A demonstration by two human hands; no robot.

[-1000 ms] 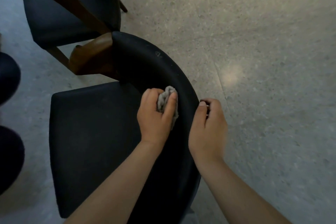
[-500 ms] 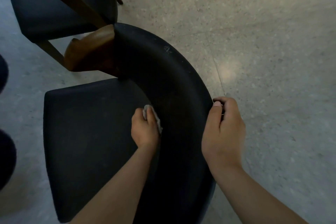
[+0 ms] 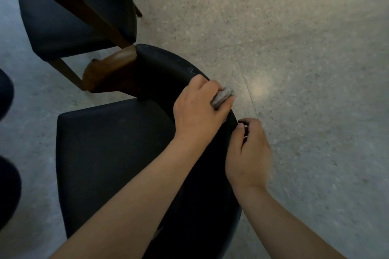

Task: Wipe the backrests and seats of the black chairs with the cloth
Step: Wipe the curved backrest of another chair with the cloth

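Your left hand (image 3: pixel 197 109) sits on the top rim of the curved black backrest (image 3: pixel 164 65), at about 1 o'clock from the black seat (image 3: pixel 109 153). Its grip is closed round the grey cloth (image 3: pixel 223 97). The fingers curl over the bunched fabric, and a fold of it shows past the knuckles toward 2 o'clock. The cloth lies on the rim, held between hand and backrest. The left forearm comes up from 7 o'clock and crosses above the rear of the seat. The wrist is roughly straight and the back of the hand faces the camera.

Your right hand (image 3: pixel 248 149) lies just beside the left, at 5 o'clock from it, on the outer edge of the same backrest. Its grip is hooked on the rim, with thumb and fingers curled tight at the outer side. The hand is slightly blurred, so finer finger placement cannot be told. The right forearm enters from 5 o'clock, outside the backrest.

A brown wooden armrest (image 3: pixel 109 71) joins the backrest at its 10 o'clock end. The far chair (image 3: pixel 73 17), with a dark seat and wooden frame, stands at 11 o'clock, close to the armrest; you cannot tell whether they touch. Speckled grey floor (image 3: pixel 294 69) fills the side from 12 to 4 o'clock
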